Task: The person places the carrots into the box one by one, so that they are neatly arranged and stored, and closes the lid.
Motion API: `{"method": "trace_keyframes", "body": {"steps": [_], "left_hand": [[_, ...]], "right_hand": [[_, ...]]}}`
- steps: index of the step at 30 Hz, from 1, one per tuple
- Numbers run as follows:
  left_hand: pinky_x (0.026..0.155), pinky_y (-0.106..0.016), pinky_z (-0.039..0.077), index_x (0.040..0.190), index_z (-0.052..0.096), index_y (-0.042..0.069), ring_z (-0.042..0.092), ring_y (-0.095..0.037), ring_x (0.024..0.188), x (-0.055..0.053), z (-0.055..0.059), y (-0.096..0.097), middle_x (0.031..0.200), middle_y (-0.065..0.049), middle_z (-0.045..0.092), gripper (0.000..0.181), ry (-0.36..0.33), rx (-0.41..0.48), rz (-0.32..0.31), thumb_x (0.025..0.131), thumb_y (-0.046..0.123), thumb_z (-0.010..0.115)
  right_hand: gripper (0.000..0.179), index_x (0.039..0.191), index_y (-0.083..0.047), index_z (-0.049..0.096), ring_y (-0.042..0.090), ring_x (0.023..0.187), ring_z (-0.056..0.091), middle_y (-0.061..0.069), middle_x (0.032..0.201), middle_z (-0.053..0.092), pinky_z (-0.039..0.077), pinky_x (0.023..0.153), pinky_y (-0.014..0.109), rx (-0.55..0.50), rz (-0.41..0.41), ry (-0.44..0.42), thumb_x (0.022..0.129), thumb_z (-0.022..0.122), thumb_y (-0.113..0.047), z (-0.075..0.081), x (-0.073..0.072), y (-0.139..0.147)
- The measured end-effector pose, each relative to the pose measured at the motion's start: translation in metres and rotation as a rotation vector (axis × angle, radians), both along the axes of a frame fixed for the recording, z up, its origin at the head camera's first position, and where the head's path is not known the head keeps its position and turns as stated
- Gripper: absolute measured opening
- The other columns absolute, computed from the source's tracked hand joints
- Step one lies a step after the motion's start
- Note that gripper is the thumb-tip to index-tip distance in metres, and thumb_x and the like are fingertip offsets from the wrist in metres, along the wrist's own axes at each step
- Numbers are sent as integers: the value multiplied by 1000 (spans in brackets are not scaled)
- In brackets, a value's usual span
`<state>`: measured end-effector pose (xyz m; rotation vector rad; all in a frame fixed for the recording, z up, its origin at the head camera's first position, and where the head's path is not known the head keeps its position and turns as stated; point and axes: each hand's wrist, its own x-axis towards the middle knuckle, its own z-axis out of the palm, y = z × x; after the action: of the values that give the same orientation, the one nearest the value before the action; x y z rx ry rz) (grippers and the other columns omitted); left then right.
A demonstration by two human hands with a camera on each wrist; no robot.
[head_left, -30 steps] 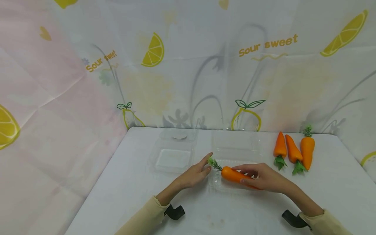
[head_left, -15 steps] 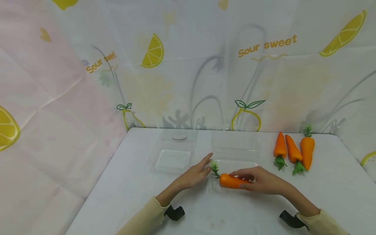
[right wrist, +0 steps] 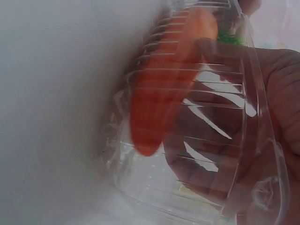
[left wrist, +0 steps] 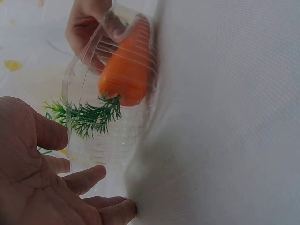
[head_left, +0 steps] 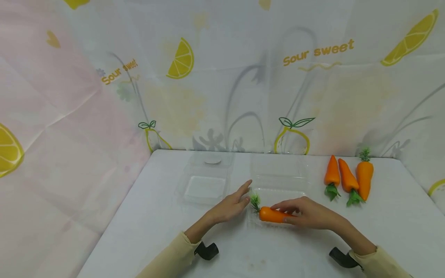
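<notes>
An orange carrot (head_left: 269,214) with feathery green leaves lies inside an open clear plastic container (head_left: 281,194). My right hand (head_left: 309,213) grips the carrot with thumb and fingers, reaching in over the container's right side. Through the ribbed wall in the right wrist view, the carrot (right wrist: 161,98) appears low along the container's near side. My left hand (head_left: 229,206) is at the container's left edge, fingers extended. In the left wrist view its fingertips are close to the clear wall (left wrist: 105,150); contact is hard to tell. The carrot's tip is hidden by the right hand in the head view.
A second clear container (head_left: 205,187), lid raised, stands to the left, with a white oval (head_left: 213,161) on its lid area. Several more carrots (head_left: 349,177) lie at the back right. A patterned cloth (head_left: 222,96) hangs behind the white table (head_left: 139,231).
My right hand has brought the carrot down and toward the near side of the container, and its leafy end has swung toward me. The left hand has stayed in place.
</notes>
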<state>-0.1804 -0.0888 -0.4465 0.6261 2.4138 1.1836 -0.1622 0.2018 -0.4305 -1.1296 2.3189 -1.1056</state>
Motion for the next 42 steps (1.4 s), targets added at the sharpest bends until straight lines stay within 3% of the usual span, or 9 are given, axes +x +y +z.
{"method": "trace_keyframes", "body": {"steps": [12, 24, 33, 42], "left_hand": [[111, -51, 33, 159, 15, 20, 42, -32, 136, 0, 2, 1, 154, -12, 37, 58, 5, 1, -7, 107, 31, 39], [110, -51, 33, 159, 15, 21, 42, -32, 136, 1, 1, 0, 155, -12, 36, 58, 1, -5, -7, 107, 31, 39], [110, -51, 34, 159, 15, 20, 42, -32, 136, 1, 1, -1, 155, -12, 36, 58, 8, -2, -15, 108, 33, 38], [110, -50, 33, 159, 14, 19, 41, -32, 136, 2, 3, 0, 155, -12, 35, 58, 7, -1, -16, 108, 31, 38]], "right_hand": [[36, 129, -5, 64, 14, 99, 64, 6, 122, 67, 56, 84, 38, 37, -27, -5, 97, 65, -20, 8, -2, 1], [39, 132, -4, 60, 13, 98, 64, 11, 125, 65, 55, 83, 33, 34, -90, 15, 97, 65, -20, 11, -2, 12], [42, 133, -6, 60, 9, 96, 65, 12, 121, 67, 55, 80, 32, 11, -156, 109, 97, 65, -27, 17, -1, 23], [40, 134, -11, 60, 10, 93, 67, 12, 116, 68, 56, 76, 28, -47, -191, 227, 95, 68, -16, 25, -5, 39]]}}
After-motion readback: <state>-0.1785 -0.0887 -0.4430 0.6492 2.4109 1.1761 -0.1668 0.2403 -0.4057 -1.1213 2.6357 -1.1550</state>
